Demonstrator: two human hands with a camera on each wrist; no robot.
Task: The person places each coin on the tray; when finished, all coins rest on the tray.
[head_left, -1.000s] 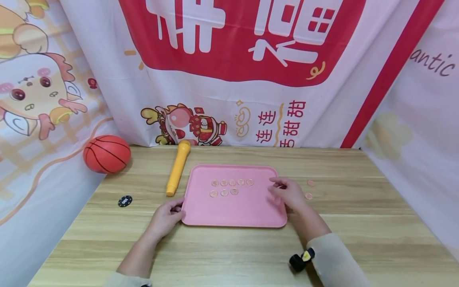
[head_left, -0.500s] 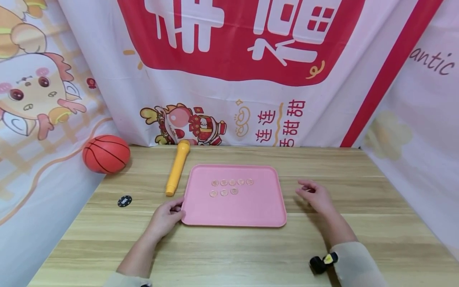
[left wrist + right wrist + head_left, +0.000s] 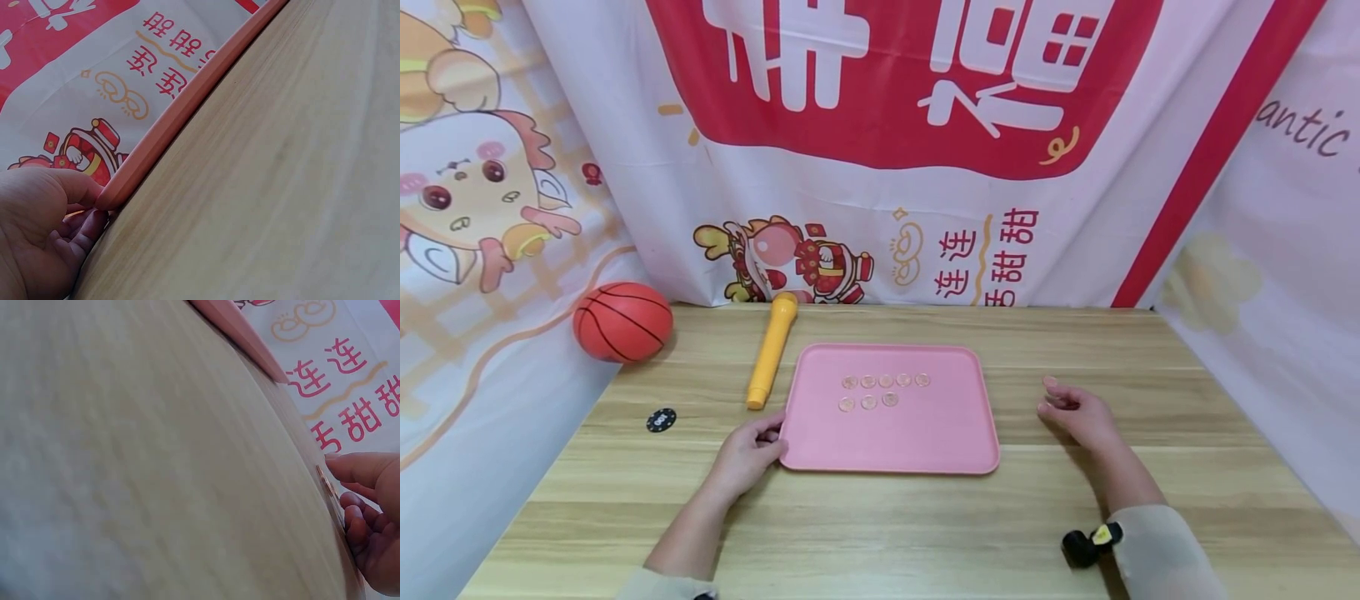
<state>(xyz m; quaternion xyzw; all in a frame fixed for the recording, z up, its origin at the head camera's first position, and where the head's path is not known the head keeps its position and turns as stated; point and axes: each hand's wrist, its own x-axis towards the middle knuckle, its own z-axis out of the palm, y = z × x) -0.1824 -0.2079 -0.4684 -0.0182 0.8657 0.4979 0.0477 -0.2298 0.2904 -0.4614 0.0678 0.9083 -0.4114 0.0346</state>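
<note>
A pink tray (image 3: 910, 442) lies mid-table with several small coins (image 3: 880, 382) in two short rows on it. My left hand (image 3: 752, 450) grips the tray's near left corner; in the left wrist view the thumb of that left hand (image 3: 44, 225) lies on the tray rim (image 3: 187, 106) and the fingers curl under it. My right hand (image 3: 1075, 412) rests on the table right of the tray, fingers curled. In the right wrist view, the right hand (image 3: 369, 519) has thumb and fingertips closed around a coin (image 3: 325, 481) on the wood. The tray's edge (image 3: 237, 328) shows far off.
An orange basketball (image 3: 622, 322) sits at the back left, a yellow toy microphone (image 3: 771, 350) lies left of the tray, and a black chip (image 3: 661, 420) lies nearer the left edge. Printed cloth banners wall in the table's back and sides.
My right hand has moved from the tray's right edge out onto the table to the right, covering the two loose coins there. The left hand and tray have not moved.
</note>
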